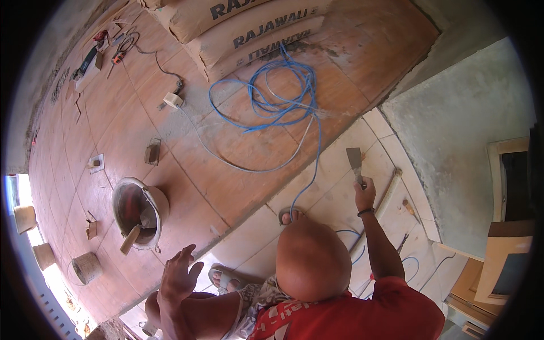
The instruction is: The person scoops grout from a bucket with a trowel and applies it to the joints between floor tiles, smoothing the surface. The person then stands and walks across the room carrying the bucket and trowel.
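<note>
My right hand [365, 194] is closed round the handle of a putty knife [354, 160], its flat blade pointing away from me over the pale tiles. My left hand [178, 275] hangs in the air above my left leg, fingers apart and nothing in them. Nearest to that hand is a bucket [160, 207] on the reddish floor. A trowel with a wooden handle [130, 240] leans inside it, its handle sticking out over the rim. What else lies in the bucket is too dark to make out.
A blue cable [314, 85] lies coiled ahead and runs to my foot, joined to a white socket box [173, 100]. Large paper sacks [255, 37] are stacked beyond. Power tools [88, 61] lie far left, a smaller bucket [86, 268] nearer. Right of me lies a long rod [382, 204].
</note>
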Available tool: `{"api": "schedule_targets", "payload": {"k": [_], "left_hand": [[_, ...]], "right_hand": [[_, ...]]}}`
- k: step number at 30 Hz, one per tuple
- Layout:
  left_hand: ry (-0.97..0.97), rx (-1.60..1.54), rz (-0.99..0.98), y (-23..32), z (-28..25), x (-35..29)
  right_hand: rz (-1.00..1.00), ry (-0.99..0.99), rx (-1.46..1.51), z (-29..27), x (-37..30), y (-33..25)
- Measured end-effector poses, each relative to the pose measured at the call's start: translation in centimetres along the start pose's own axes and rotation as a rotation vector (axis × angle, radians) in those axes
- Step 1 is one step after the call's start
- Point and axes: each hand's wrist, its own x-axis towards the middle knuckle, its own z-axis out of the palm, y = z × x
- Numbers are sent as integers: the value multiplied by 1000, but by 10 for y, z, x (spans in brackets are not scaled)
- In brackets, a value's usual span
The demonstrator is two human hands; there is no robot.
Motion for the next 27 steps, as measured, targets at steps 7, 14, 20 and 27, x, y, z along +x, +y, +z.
{"api": "schedule_targets", "payload": {"k": [7, 14, 20, 27], "left_hand": [[-17, 5, -25, -1, 2, 4], [22, 85, 85, -19, 7, 8], [-3, 60, 34, -5, 3, 10], [3, 74, 88, -6, 8, 8]], "right_hand": [[-14, -9, 12, 1, 6, 7], [2, -1, -11, 7, 6, 7], [-14, 1, -12, 15, 9, 1], [-48, 14, -35, 45, 36, -18]]}}
